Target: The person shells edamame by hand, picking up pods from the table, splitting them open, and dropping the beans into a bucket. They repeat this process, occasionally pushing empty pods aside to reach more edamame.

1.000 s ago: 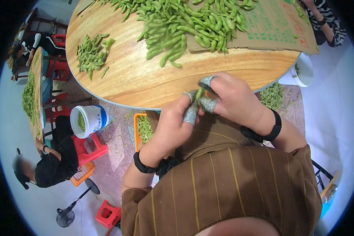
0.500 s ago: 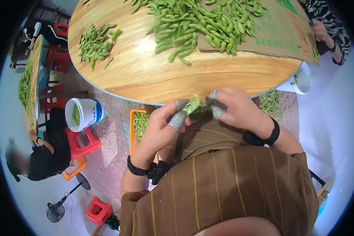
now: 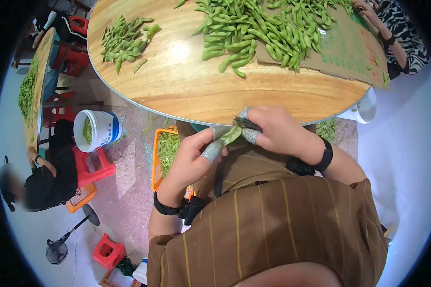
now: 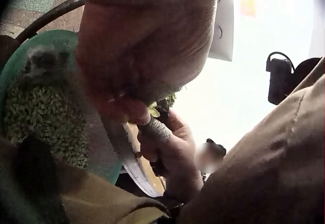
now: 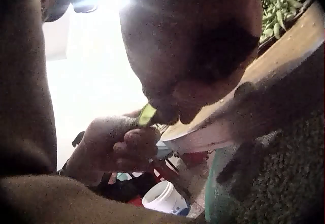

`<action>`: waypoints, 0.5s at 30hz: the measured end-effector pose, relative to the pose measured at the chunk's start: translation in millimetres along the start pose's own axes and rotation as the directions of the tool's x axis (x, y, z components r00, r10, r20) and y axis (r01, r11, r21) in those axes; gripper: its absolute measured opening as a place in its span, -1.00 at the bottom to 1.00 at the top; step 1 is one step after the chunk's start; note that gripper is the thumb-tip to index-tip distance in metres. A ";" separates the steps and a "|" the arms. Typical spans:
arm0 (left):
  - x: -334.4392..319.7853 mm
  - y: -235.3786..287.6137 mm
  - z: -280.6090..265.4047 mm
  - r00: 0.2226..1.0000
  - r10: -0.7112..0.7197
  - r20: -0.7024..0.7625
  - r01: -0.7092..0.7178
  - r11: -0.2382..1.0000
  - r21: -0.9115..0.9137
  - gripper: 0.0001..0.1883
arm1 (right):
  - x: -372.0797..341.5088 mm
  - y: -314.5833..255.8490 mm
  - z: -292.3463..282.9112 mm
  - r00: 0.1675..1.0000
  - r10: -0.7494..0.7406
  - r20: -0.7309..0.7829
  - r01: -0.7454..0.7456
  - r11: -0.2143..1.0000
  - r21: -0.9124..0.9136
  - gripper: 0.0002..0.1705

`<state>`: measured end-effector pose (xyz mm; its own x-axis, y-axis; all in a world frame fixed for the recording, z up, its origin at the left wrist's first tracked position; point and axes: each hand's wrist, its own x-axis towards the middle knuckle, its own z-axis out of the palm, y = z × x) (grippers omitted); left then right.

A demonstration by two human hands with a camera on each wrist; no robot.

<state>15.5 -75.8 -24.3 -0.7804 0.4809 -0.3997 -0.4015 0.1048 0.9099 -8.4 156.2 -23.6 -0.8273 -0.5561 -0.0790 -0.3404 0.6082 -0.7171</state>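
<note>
Just in front of the table's near edge, my left hand (image 3: 190,154) pinches a green soybean pod (image 3: 232,136) between thumb and forefinger. The pod slants up to the right and its pale green side shows. My right hand (image 3: 274,130) grips the pod's far end with thumb and forefinger, so that tip is hidden. Grey knitted finger covers (image 3: 212,151) wrap thumb and forefinger on both hands, dark-stained on the right. In the right wrist view the pod (image 5: 148,115) shows bright between the two hands. A heap of pods (image 3: 273,36) lies farther back on the table.
The round wooden table (image 3: 177,95) bears cardboard (image 3: 342,52) and a smaller pod pile (image 3: 124,43). Below are an orange basket (image 3: 155,162) of pods and a green basin (image 4: 63,37) of beans. A white bucket (image 3: 98,131) sits on a red stool (image 3: 93,167). Other people work nearby.
The hands came apart half a second ago, with the pod in the left; now the right hand is back against the pod's end. The view has shifted slightly.
</note>
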 end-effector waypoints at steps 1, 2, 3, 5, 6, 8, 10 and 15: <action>-4.7 3.8 -3.3 1.000 0.019 -0.012 -0.019 0.999 0.039 -0.76 | -3.1 1.8 -0.7 1.000 -0.031 -0.003 0.031 0.999 -0.034 -0.74; -10.4 7.5 -7.3 0.999 0.037 -0.024 -0.035 0.996 0.079 -0.77 | -5.4 3.3 -1.4 0.998 -0.063 -0.004 0.062 0.996 -0.067 -0.75; -16.2 10.4 -12.4 0.998 0.016 -0.054 -0.009 0.990 0.140 -0.80 | -6.8 4.4 -2.0 0.998 -0.065 0.004 0.065 0.995 -0.071 -0.75; -33.5 -16.1 -41.1 0.997 0.062 -0.053 -0.025 0.852 0.523 -0.74 | -8.0 6.2 -3.4 0.972 -0.208 -0.110 0.208 0.978 -0.009 -0.78; -42.0 -30.5 -52.7 0.995 0.100 -0.031 -0.031 0.566 0.824 -0.65 | -4.3 6.0 -7.2 0.972 -0.209 -0.107 0.209 0.978 -0.011 -0.78; -61.8 -49.7 -61.1 0.984 0.084 -0.156 0.110 0.395 0.912 -0.71 | 10.0 4.7 -21.4 0.975 -0.069 -0.211 0.038 0.988 -0.147 -0.78; -67.3 -51.0 -61.2 0.956 0.093 -0.278 0.255 0.204 0.945 -0.77 | 31.8 10.1 -28.6 0.963 0.010 -0.268 -0.047 0.991 -0.129 -0.79; -42.1 -10.9 -36.2 0.935 0.272 -0.226 0.083 0.452 0.888 -0.81 | 54.8 20.7 -31.0 0.944 -0.054 -0.327 -0.061 0.941 -0.332 -0.84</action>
<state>35.4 -128.7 -21.5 -0.9475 0.2816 -0.1513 0.1797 0.8606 0.4765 -74.6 155.9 -21.2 -0.9081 -0.3728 0.1908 -0.4186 0.7945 -0.4400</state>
